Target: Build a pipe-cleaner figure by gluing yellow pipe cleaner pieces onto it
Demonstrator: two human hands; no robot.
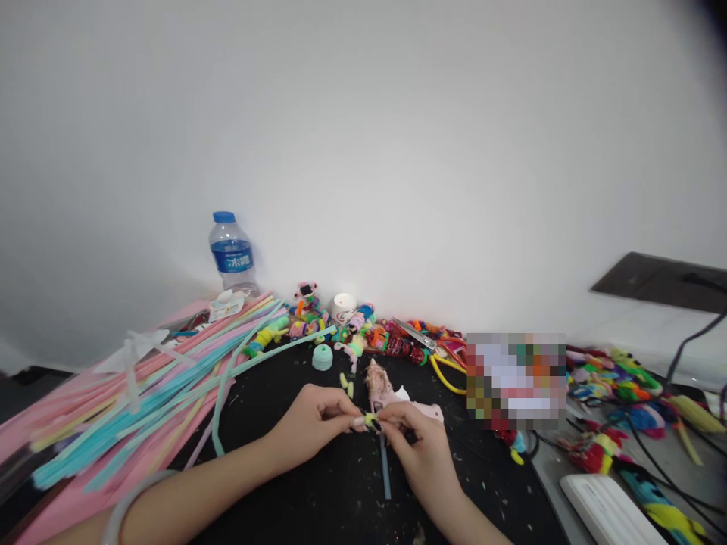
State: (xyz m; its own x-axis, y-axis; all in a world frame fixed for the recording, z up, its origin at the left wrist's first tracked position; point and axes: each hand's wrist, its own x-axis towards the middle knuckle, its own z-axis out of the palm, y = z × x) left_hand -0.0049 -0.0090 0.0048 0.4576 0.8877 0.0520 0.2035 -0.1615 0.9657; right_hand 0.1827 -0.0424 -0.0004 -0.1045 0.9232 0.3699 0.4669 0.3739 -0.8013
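My left hand (318, 424) and my right hand (417, 443) meet over the black work surface, both closed in a pinch. Between their fingertips is a small pale yellow-green fuzzy piece (370, 418), apparently chenille stem, with a dark bit at its right end. Just behind my right hand lies a pink glue gun (432, 412) with a stained nozzle, partly hidden by the fingers. A clear glue stick (385, 473) extends below my right fingers. Short yellow-green chenille pieces (347, 385) lie beyond my left hand, near a mint-coloured coil (322, 357).
Long pastel chenille stems (164, 401) spread over the left side, with a water bottle (232, 253) behind. Small chenille figures (307, 310) line the wall beside a white cup (344, 307). Yellow-handled scissors (446, 375) lie right of centre. Cables and a white box (610, 507) are at far right.
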